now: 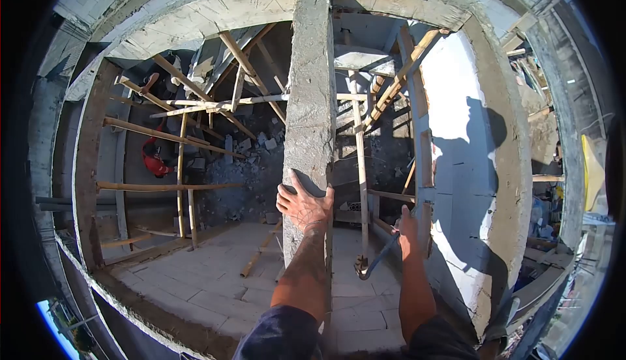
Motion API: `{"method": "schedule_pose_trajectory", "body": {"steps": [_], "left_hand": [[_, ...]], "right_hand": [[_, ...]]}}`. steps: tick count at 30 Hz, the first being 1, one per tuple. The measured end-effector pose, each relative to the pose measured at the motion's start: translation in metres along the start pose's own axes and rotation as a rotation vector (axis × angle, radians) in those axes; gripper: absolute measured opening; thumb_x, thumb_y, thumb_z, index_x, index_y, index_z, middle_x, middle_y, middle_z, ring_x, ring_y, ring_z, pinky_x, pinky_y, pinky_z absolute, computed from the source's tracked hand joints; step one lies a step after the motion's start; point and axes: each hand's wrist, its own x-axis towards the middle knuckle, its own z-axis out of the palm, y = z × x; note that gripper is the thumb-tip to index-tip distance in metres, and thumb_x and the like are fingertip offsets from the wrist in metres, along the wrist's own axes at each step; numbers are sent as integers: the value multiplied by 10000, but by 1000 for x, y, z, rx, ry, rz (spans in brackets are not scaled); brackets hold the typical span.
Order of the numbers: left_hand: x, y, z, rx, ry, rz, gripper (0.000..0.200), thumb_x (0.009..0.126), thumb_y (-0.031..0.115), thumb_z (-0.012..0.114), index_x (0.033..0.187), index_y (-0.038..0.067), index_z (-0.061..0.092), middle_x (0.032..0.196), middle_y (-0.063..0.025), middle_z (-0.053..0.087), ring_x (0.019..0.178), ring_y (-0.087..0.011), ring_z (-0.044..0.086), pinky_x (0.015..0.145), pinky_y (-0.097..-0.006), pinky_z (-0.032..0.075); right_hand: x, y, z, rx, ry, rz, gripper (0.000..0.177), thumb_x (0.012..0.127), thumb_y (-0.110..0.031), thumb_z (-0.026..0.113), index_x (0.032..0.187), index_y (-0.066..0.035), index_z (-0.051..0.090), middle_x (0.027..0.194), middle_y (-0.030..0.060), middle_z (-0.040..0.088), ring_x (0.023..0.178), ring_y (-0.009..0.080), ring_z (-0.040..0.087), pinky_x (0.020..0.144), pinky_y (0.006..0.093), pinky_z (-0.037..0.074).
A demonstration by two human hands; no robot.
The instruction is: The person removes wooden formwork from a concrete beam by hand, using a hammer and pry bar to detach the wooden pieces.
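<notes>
My left hand [304, 205] lies with spread fingers on top of a rough concrete beam [310, 99], which runs straight away from me. The thumb reaches the beam's right edge. To the right of the beam, my right hand [408, 230] is closed around the handle of a hammer [385, 253]. Its dark metal head points down and left, overlapping the foot of an upright bamboo pole [358, 158] in this view. A board [422, 138] stands along the wall just beyond this hand.
Below, bamboo props [173, 137] cross the left bay above scattered rubble [254, 148]. A person in red [155, 158] is down there at the left. A white block wall [456, 184] with a concrete top [508, 138] runs along the right. Another beam [215, 18] crosses the far side.
</notes>
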Motion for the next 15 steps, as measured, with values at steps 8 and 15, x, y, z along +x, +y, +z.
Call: {"method": "schedule_pose_trajectory", "body": {"steps": [8, 15], "left_hand": [[9, -12, 24, -5, 152, 65, 951, 552, 560, 692, 1333, 193, 291, 1257, -220, 336, 1090, -356, 378, 924, -472, 284], [26, -27, 25, 138, 252, 413, 1067, 515, 808, 540, 1345, 178, 316, 1379, -239, 223, 1320, -383, 82, 994, -618, 96]], "right_hand": [[-180, 63, -136, 488, -299, 468, 419, 831, -385, 585, 591, -171, 316, 497, -56, 248, 416, 94, 304, 439, 268, 292], [-240, 45, -176, 727, -7, 16, 396, 832, -376, 585, 598, -168, 343, 518, -48, 283, 431, 84, 307, 423, 276, 312]]}}
